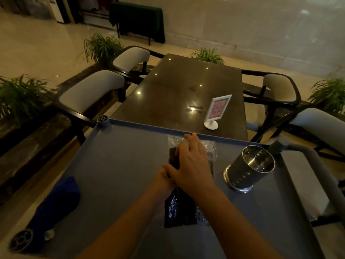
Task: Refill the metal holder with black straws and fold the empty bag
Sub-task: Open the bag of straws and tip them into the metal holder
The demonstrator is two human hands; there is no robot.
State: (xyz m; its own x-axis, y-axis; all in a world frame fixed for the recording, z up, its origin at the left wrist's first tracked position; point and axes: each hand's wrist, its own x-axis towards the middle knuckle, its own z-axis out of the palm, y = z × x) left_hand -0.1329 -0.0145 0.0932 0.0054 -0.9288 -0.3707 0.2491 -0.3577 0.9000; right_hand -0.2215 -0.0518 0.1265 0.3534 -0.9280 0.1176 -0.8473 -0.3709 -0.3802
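A clear plastic bag of black straws (183, 212) lies lengthwise on the grey cart tray (119, 165), its open clear end toward the far rim. My right hand (192, 165) lies over the bag's upper half, fingers spread and curled around the straws near the bag's mouth. My left hand (163, 181) is mostly hidden under the right one and grips the bag's middle. The metal holder (249, 168), a shiny perforated cup, stands to the right of the bag with nothing visible inside.
A blue cloth (56, 204) lies at the tray's left. Beyond the tray's far rim is a dark glossy table (177, 90) with a white-framed sign stand (216, 111). Padded chairs flank the table, with potted plants behind them.
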